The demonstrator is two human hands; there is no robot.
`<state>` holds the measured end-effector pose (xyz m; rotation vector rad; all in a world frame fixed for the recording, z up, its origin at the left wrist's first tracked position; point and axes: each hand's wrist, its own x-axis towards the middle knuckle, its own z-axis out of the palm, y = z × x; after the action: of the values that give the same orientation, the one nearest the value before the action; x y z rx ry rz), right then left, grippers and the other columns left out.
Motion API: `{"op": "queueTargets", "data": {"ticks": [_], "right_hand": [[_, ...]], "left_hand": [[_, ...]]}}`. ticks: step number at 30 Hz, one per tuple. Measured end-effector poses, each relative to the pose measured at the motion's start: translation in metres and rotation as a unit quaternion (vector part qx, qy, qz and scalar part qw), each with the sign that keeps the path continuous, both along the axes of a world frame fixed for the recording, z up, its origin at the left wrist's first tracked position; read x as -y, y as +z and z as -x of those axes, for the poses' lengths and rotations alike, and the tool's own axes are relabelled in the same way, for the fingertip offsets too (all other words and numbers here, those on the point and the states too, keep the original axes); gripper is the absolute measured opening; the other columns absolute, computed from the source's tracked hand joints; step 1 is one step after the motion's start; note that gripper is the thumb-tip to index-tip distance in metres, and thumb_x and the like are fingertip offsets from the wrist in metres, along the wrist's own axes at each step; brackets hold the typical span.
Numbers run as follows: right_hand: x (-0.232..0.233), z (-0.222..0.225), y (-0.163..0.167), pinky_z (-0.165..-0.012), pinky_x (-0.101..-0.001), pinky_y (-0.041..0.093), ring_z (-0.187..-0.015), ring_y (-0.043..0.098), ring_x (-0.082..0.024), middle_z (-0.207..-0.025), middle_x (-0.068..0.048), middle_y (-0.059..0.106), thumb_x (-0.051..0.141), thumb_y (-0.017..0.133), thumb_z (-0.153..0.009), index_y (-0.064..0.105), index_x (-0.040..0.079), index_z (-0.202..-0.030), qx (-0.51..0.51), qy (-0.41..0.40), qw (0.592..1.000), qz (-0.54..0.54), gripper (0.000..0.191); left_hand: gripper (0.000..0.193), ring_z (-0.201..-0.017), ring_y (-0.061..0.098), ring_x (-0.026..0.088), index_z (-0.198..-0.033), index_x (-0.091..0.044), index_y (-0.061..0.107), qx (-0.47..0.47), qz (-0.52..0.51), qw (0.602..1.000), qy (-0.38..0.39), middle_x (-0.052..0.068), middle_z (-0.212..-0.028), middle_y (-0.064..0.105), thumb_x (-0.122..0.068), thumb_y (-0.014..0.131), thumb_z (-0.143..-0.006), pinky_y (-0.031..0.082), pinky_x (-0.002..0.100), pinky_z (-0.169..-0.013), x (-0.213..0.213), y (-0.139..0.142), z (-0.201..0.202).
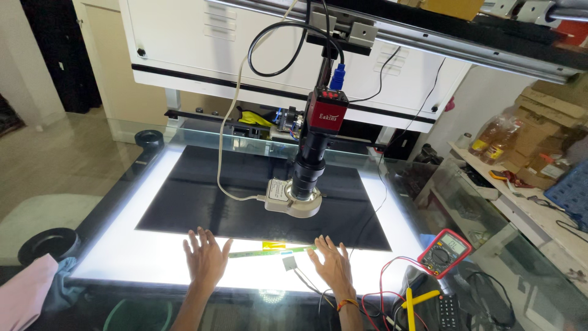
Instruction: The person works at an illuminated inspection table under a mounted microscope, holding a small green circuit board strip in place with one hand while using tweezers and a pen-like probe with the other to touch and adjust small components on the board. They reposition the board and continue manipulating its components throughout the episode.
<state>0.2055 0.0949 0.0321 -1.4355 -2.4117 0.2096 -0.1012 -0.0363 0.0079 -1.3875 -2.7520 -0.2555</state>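
Left hand and right hand seemingly flat on light table

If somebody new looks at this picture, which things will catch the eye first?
First the glowing light table with a large black panel lying on it. Above the panel hangs a microscope camera with a white ring light. The left hand and right hand lie flat, open, beside a thin green strip.

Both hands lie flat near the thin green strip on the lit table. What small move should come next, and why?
Probably the right hand should pinch the green strip. The strip lies between both open hands, short of the ring-lit camera head, and the left hand lies flat by its other end.
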Motion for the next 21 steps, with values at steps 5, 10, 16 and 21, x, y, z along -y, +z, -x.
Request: {"op": "queueTargets", "data": {"ticks": [5, 10, 16, 21], "right_hand": [[0.0003, 0.0005, 0.0015, -0.125, -0.0472, 0.018, -0.149, 0.037, -0.019, -0.15, -0.001, 0.054, 0.057, 0.049, -0.096, 0.063, 0.016, -0.137, 0.006, -0.003, 1.0, 0.006, 0.06], [0.0019, 0.0006, 0.0019, -0.125, -0.047, 0.019, -0.149, 0.037, -0.019, -0.15, -0.002, 0.054, 0.058, 0.049, -0.096, 0.063, 0.016, -0.137, 0.007, -0.002, 1.0, 0.002, 0.06], [0.0026, 0.0022, 0.0018, -0.124, -0.046, 0.021, -0.148, 0.039, -0.019, -0.15, -0.002, 0.055, 0.06, 0.052, -0.094, 0.064, 0.015, -0.136, 0.007, -0.007, 1.0, 0.002, 0.063], [0.0015, 0.0014, 0.0006, -0.124, -0.0451, 0.024, -0.148, 0.04, -0.019, -0.149, -0.002, 0.056, 0.06, 0.053, -0.094, 0.065, 0.014, -0.135, 0.003, 0.0, 1.0, -0.004, 0.063]], "left_hand": [[0.087, -0.152, 0.023, 0.043, -0.149, 0.004, 0.039, 0.007, 0.001, 1.0, 0.005, 0.024, -0.161, 0.031, -0.066, 0.023, -0.101, 0.017, 0.056, -0.124, -0.0004, 0.0004, 0.0001], [0.086, -0.153, 0.022, 0.042, -0.15, 0.003, 0.038, 0.008, -0.005, 1.0, -0.002, 0.024, -0.162, 0.03, -0.067, 0.023, -0.101, 0.017, 0.054, -0.125, 0.0018, -0.0005, 0.0003], [0.087, -0.153, 0.021, 0.042, -0.151, 0.004, 0.037, 0.015, -0.004, 1.0, -0.006, 0.023, -0.162, 0.029, -0.066, 0.025, -0.101, 0.016, 0.052, -0.125, 0.0043, 0.0012, 0.0011], [0.086, -0.154, 0.02, 0.042, -0.15, 0.004, 0.037, 0.011, -0.007, 1.0, -0.007, 0.023, -0.162, 0.029, -0.066, 0.025, -0.102, 0.017, 0.052, -0.125, 0.0056, 0.0021, 0.0]]}}
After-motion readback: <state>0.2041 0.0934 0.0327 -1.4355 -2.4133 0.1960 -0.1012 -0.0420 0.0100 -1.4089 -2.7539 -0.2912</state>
